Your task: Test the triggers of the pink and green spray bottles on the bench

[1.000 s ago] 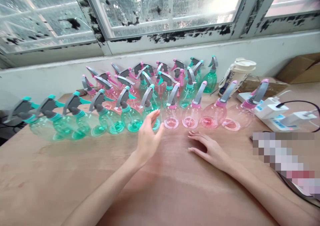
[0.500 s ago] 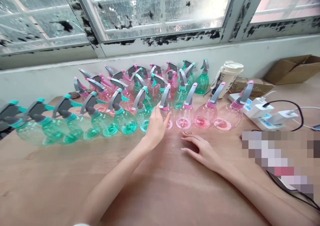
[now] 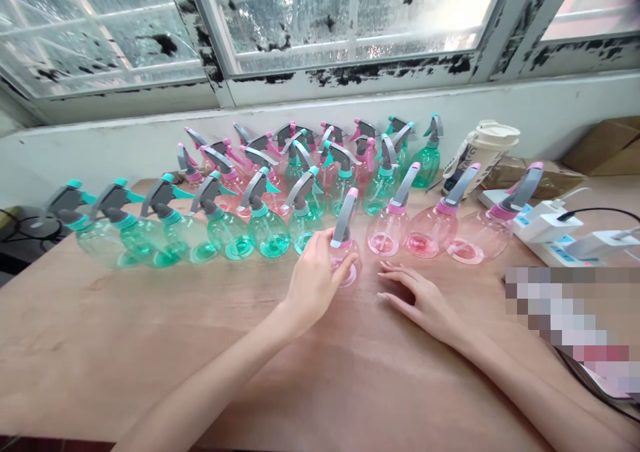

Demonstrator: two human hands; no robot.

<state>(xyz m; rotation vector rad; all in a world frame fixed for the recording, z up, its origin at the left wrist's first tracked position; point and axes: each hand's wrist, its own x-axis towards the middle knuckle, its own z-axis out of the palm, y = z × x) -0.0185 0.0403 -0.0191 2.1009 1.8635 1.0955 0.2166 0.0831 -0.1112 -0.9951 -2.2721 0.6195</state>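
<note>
My left hand (image 3: 314, 280) is wrapped round the clear body of a pink spray bottle (image 3: 345, 251), which stands slightly forward of its row. The bottle's grey trigger and pink nozzle tip point upward. To its left runs a front row of green spray bottles (image 3: 269, 233); on its right are three more pink spray bottles (image 3: 387, 231). My right hand (image 3: 429, 305) rests on the wooden table (image 3: 320, 385) just in front of those, fingers apart and holding nothing.
Behind the front row stand several more pink and green spray bottles (image 3: 343, 184). A white lidded cup (image 3: 485, 152), a cardboard box (image 3: 610, 147) and a power strip (image 3: 555, 242) with chargers and cables lie to the right. A windowed wall (image 3: 150, 122) closes off the back.
My left hand has drawn the pink spray bottle out of the row, toward me. The view has shifted left, while my right hand keeps about the same pose on the table.
</note>
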